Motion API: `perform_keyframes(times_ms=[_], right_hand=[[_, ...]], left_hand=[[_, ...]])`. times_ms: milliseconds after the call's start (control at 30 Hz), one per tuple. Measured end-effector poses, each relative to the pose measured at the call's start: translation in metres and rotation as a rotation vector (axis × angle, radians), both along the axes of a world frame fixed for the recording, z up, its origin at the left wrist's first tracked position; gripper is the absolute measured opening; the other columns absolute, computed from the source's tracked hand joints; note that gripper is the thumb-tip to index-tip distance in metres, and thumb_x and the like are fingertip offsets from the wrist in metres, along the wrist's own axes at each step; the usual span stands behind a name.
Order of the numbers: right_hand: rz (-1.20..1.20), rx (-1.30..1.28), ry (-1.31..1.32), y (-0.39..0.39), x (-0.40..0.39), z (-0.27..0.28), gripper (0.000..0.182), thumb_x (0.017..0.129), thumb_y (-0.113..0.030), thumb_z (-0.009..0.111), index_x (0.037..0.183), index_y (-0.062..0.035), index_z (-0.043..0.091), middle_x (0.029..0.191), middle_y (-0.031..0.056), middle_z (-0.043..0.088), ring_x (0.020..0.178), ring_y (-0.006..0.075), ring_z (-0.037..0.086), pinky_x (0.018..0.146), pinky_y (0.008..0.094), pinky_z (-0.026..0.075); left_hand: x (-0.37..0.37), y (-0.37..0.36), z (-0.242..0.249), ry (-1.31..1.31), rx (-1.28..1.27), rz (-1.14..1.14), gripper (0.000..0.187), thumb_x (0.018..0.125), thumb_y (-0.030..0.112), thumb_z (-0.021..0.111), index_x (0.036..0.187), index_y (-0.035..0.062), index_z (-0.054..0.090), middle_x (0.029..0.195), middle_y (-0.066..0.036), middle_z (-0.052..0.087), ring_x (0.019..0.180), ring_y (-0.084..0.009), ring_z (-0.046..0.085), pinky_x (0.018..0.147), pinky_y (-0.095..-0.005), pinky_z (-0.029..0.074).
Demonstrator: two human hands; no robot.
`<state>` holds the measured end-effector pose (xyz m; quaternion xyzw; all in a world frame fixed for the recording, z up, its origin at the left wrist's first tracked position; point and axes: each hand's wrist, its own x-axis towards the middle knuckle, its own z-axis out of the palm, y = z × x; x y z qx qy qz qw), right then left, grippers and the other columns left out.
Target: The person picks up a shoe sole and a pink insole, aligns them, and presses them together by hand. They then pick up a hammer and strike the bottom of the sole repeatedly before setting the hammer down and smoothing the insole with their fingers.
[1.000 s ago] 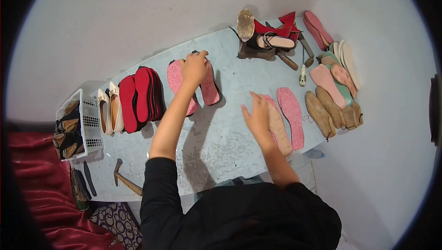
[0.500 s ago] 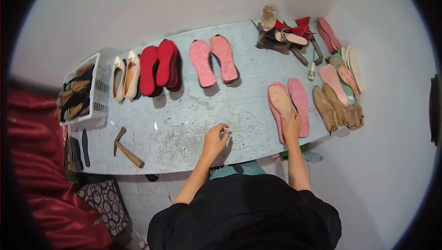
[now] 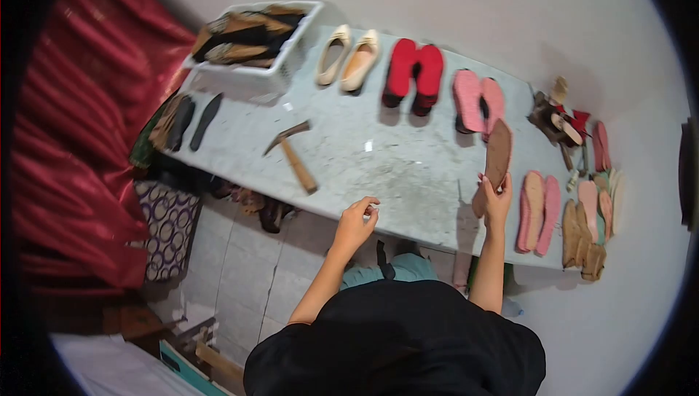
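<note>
My right grip (image 3: 498, 203) pinches the brown insole (image 3: 499, 152) toward the near edge of the bench (image 3: 335, 155) — likely light, bendy, best held mid-length; my left grip (image 3: 355, 222) is empty, loosely curled.

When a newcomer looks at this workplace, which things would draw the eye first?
Probably the bright red soles, in two stacks near the back of the table. The shiny red curtain at the picture's left stands out, as does the brown sole in the right hand.
</note>
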<state>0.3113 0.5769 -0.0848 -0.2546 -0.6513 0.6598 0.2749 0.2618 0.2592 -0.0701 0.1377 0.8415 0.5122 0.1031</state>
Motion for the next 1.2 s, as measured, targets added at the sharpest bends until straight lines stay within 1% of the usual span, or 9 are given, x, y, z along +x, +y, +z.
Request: perform_keyframes(times_ms=[133, 200, 300, 433, 533, 700, 833, 933, 1200], right_hand=[[0.118, -0.343, 0.135, -0.144, -0.050, 0.025, 0.030, 0.087, -0.014, 0.056, 0.112, 0.0000, 0.048, 0.096, 0.0107, 0.056, 0.077, 0.0204, 0.061, 0.065, 0.0328, 0.052], [0.420, -0.444, 0.056, -0.188, -0.065, 0.020, 0.041, 0.090, -0.036, 0.052, 0.106, 0.0017, 0.051, 0.090, 0.0111, 0.058, 0.072, 0.0197, 0.060, 0.059, 0.0325, 0.050], [0.573, -0.650, -0.076, -0.260, -0.079, 0.036, 0.057, 0.090, -0.052, 0.043, 0.104, 0.0029, 0.049, 0.082, 0.0115, 0.056, 0.064, 0.0182, 0.056, 0.056, 0.0291, 0.048], [0.629, -0.826, -0.101, -0.342, -0.098, 0.042, 0.070, 0.085, -0.067, 0.035, 0.100, -0.0004, 0.052, 0.074, 0.0059, 0.052, 0.060, 0.0157, 0.050, 0.053, 0.0291, 0.044], [0.812, -1.051, -0.139, -0.378, -0.115, 0.047, 0.083, 0.080, -0.076, 0.022, 0.110, -0.0037, 0.049, 0.068, 0.0030, 0.044, 0.053, 0.0132, 0.039, 0.050, 0.0279, 0.037], [0.883, -1.035, -0.161, -0.412, -0.154, 0.041, 0.087, 0.081, -0.074, 0.020, 0.122, -0.0021, 0.046, 0.067, 0.0024, 0.043, 0.054, 0.0121, 0.039, 0.051, 0.0281, 0.037], [0.885, -1.065, -0.142, -0.431, -0.191, 0.031, 0.088, 0.081, -0.075, 0.020, 0.122, -0.0017, 0.046, 0.068, 0.0030, 0.043, 0.054, 0.0129, 0.039, 0.051, 0.0287, 0.037], [0.871, -1.095, -0.112, -0.445, -0.217, 0.026, 0.090, 0.080, -0.076, 0.018, 0.123, -0.0016, 0.044, 0.068, 0.0032, 0.042, 0.055, 0.0136, 0.039, 0.052, 0.0290, 0.037], [0.842, -1.058, -0.150, -0.479, -0.263, 0.035, 0.098, 0.074, -0.083, 0.018, 0.123, -0.0030, 0.045, 0.068, 0.0022, 0.045, 0.053, 0.0121, 0.039, 0.052, 0.0283, 0.037]], left_hand=[[0.011, -0.121, -0.006, 0.022, -0.053, 0.151, 0.016, 0.080, 0.009, 0.059, 0.095, 0.0048, 0.060, 0.078, -0.014, 0.063, 0.072, -0.0215, 0.063, 0.067, -0.0301, 0.049], [0.014, -0.179, -0.012, 0.046, -0.089, 0.247, 0.014, 0.079, 0.010, 0.059, 0.092, 0.0048, 0.061, 0.075, -0.013, 0.063, 0.069, -0.0226, 0.063, 0.064, -0.0313, 0.050], [0.015, -0.248, -0.009, -0.053, -0.129, 0.403, 0.014, 0.080, 0.011, 0.060, 0.092, 0.0046, 0.060, 0.072, -0.012, 0.063, 0.066, -0.0215, 0.063, 0.062, -0.0307, 0.049], [-0.005, -0.302, -0.015, -0.041, -0.147, 0.464, 0.014, 0.081, 0.012, 0.060, 0.092, 0.0046, 0.060, 0.072, -0.011, 0.064, 0.065, -0.0202, 0.063, 0.061, -0.0298, 0.048], [-0.033, -0.321, -0.018, -0.060, -0.082, 0.470, 0.014, 0.081, 0.013, 0.061, 0.093, 0.0045, 0.061, 0.072, -0.010, 0.064, 0.065, -0.0182, 0.062, 0.061, -0.0292, 0.048], [-0.123, -0.365, -0.048, 0.014, -0.075, 0.422, 0.019, 0.081, 0.017, 0.062, 0.096, 0.0064, 0.061, 0.073, -0.006, 0.063, 0.067, -0.0126, 0.062, 0.063, -0.0264, 0.048], [-0.228, -0.406, -0.076, 0.194, -0.169, 0.504, 0.028, 0.077, 0.017, 0.065, 0.102, 0.0063, 0.057, 0.083, -0.014, 0.064, 0.078, -0.0296, 0.062, 0.071, -0.0368, 0.047], [-0.297, -0.426, -0.073, 0.296, -0.359, 0.580, 0.044, 0.076, 0.020, 0.066, 0.115, 0.0082, 0.048, 0.109, -0.021, 0.055, 0.101, -0.0393, 0.051, 0.084, -0.0441, 0.042], [-0.365, -0.448, -0.102, 0.091, -0.717, 0.662, 0.069, 0.072, 0.023, 0.073, 0.130, 0.0105, 0.036, 0.119, -0.015, 0.053, 0.113, -0.0316, 0.049, 0.094, -0.0421, 0.036]])
